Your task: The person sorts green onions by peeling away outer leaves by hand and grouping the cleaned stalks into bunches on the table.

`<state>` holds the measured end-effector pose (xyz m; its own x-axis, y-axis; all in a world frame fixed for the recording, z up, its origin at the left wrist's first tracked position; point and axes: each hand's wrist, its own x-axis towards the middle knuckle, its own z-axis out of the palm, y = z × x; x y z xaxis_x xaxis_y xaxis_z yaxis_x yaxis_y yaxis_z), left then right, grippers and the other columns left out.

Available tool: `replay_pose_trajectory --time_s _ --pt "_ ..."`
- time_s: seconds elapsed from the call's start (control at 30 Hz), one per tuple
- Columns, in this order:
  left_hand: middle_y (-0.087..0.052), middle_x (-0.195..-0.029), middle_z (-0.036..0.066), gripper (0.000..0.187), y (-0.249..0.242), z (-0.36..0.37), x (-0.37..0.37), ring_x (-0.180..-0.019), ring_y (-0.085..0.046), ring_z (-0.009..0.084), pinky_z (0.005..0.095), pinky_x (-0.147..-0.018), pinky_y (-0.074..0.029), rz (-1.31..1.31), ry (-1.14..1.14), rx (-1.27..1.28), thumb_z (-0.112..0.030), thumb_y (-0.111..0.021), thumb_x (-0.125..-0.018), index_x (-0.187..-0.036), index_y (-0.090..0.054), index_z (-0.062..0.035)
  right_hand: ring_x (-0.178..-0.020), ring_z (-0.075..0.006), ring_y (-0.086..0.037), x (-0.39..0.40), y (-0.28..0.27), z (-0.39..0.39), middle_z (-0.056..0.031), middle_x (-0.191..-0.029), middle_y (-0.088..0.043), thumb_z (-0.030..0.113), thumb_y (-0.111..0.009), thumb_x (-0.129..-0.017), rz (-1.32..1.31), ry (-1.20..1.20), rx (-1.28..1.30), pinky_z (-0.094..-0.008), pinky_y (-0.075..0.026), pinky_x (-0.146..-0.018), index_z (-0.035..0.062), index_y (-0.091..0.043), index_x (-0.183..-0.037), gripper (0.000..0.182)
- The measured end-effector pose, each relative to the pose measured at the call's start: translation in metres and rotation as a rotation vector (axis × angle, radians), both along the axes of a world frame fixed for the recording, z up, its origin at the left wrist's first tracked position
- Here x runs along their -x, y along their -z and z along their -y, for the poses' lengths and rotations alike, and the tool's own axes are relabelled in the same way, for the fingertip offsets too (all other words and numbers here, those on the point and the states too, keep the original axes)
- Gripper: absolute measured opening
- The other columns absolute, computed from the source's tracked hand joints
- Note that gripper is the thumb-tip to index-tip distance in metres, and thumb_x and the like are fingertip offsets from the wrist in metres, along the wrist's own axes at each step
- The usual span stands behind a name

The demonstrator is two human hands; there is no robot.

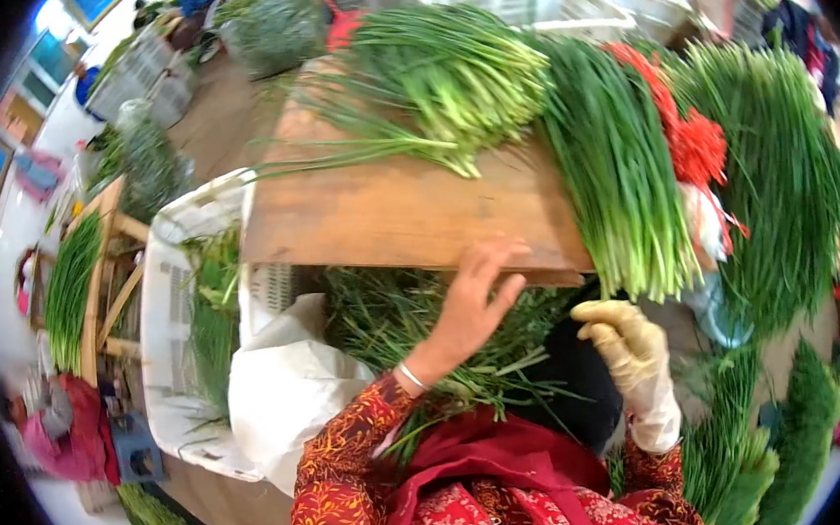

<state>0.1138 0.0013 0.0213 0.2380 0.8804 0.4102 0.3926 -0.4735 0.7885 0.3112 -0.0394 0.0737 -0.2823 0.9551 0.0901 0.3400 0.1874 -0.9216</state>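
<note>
Resting left hand (468,308) fingers (487,257) on wooden board (396,205) edge.

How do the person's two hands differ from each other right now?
The left hand is bare, with a thin bangle at its wrist; the right hand wears a pale glove. The left hand lies with spread fingers against the edge of the wooden board; the right hand is curled loosely just below the hanging ends of a chive bundle, holding nothing that shows. Both come out of red patterned sleeves.

Probably vegetable-packing shed: chive bundles (620,168), crates (173,321)
</note>
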Motion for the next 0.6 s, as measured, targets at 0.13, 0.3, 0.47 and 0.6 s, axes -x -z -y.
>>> replay_pose_trajectory --time_s 0.13,0.3,0.47,0.6 --pt "-0.053 -0.112 0.009 0.023 -0.001 0.005 0.046 -0.107 -0.048 0.0224 0.0315 -0.092 -0.036 0.021 -0.187 0.093 -0.013 -0.053 -0.084 -0.105 -0.053 -0.0035 -0.086 -0.0257 -0.058 0.068 -0.004 -0.052 -0.0088 -0.095 -0.06 0.011 -0.057 -0.08 0.101 -0.071 -0.26 -0.0309 -0.047 -0.073 0.0095 -0.057 -0.095 0.014" --pt "-0.054 -0.11 0.006 0.024 0.002 0.004 0.089 -0.103 -0.05 0.0148 0.0258 -0.088 -0.039 0.326 -0.227 0.231 -0.01 -0.048 -0.088 -0.11 -0.051 -0.0024 -0.068 -0.0219 -0.056 0.14 0.011 -0.16 -0.0083 -0.086 -0.058 0.006 -0.056 -0.079 0.414 0.057 -0.44 -0.0318 -0.047 -0.061 0.0103 -0.056 -0.097 0.019" --pt "-0.051 -0.116 0.008 0.031 0.006 -0.01 0.098 -0.106 -0.05 0.0158 0.0287 -0.092 -0.04 0.845 -0.105 0.498 -0.013 -0.045 -0.09 -0.119 -0.045 -0.0018 -0.061 -0.0287 -0.059 0.147 0.036 -0.197 -0.0095 -0.068 -0.057 0.025 -0.061 -0.075 0.912 0.072 -0.74 -0.0362 -0.046 -0.052 0.0087 -0.06 -0.077 0.016" --pt "-0.049 -0.119 0.011 0.035 0.011 -0.02 0.09 -0.107 -0.05 0.0201 0.0316 -0.093 -0.041 1.084 -0.016 0.593 -0.013 -0.043 -0.09 -0.122 -0.04 0.0013 -0.064 -0.0295 -0.059 0.144 0.041 -0.177 -0.0097 -0.071 -0.058 0.025 -0.063 -0.073 0.833 0.085 -0.645 -0.038 -0.046 -0.056 0.0102 -0.06 -0.078 0.016"
